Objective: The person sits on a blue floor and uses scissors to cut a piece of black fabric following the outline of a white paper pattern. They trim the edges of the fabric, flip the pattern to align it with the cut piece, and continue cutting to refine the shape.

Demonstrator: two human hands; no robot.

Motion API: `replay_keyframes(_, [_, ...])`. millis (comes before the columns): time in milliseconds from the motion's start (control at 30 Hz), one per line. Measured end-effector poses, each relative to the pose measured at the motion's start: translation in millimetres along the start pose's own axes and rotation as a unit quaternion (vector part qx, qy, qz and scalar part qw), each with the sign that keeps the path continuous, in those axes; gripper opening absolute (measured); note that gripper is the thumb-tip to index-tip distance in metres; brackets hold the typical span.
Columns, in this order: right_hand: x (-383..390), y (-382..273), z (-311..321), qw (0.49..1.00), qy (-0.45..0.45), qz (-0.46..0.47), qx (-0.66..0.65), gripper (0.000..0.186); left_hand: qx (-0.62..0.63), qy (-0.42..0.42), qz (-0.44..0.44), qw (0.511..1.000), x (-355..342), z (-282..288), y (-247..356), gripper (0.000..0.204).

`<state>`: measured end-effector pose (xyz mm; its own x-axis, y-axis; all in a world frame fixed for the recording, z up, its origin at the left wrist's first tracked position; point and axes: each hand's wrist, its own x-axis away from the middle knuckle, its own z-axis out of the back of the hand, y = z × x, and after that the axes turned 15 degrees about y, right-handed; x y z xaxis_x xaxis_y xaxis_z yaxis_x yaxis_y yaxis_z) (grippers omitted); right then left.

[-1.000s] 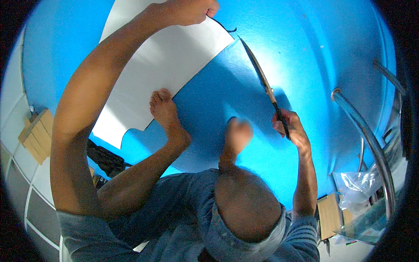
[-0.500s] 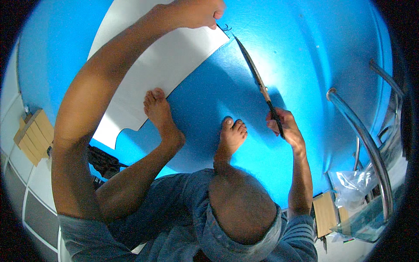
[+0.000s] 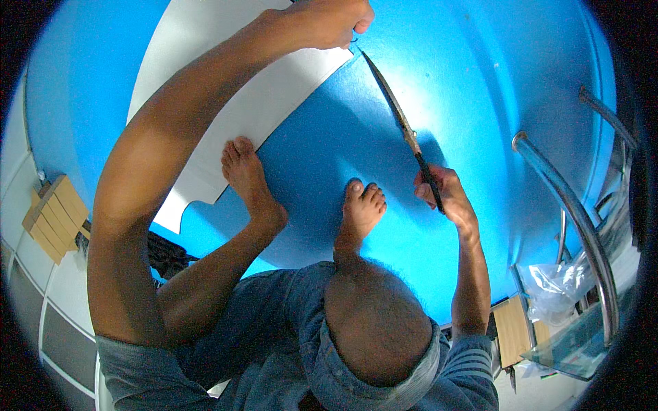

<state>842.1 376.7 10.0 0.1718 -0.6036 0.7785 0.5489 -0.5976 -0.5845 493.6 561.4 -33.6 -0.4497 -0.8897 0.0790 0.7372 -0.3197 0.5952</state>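
While the long scissors (image 3: 396, 107) point at the corner of the white sheet (image 3: 274, 99) on the blue surface (image 3: 308, 175), the right hand (image 3: 449, 196) is closed round their handles, which leaves the blades clear. The left hand (image 3: 348, 23) has its fingers curled together at that corner; what they pinch, I can't tell. The left foot (image 3: 242, 166) overlaps the sheet's edge, seemingly weighting it flat; the right foot (image 3: 362, 211) rests apart.

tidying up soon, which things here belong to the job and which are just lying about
Job:
- long black-handled metal scissors, in the right hand
- large white sheet

Apparently just lying about:
- clear crumpled plastic bag
- pale slatted wooden piece
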Motion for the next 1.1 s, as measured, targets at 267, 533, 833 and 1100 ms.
replay_keyframes(267, [8,-3,-2,1.0,0.016,0.007,-0.016,0.024,-0.007,-0.028,0.119,0.992,-9,16,18,0.017])
replay_keyframes(533, [5,-12,-6,1.0,0.006,0.01,-0.013,0.028,-0.125,0.092,0.047,0.987,-17,-38,-10,0.024])
replay_keyframes(833, [5,-22,3,1.0,-0.001,0.024,0.012,0.033,-0.115,0.205,0.232,0.944,74,-33,35,0.024])
replay_keyframes(1100, [-5,-50,5,0.97,0.082,0.108,0.202,0.033,-0.054,0.314,0.527,0.788,247,-86,88,0.023])
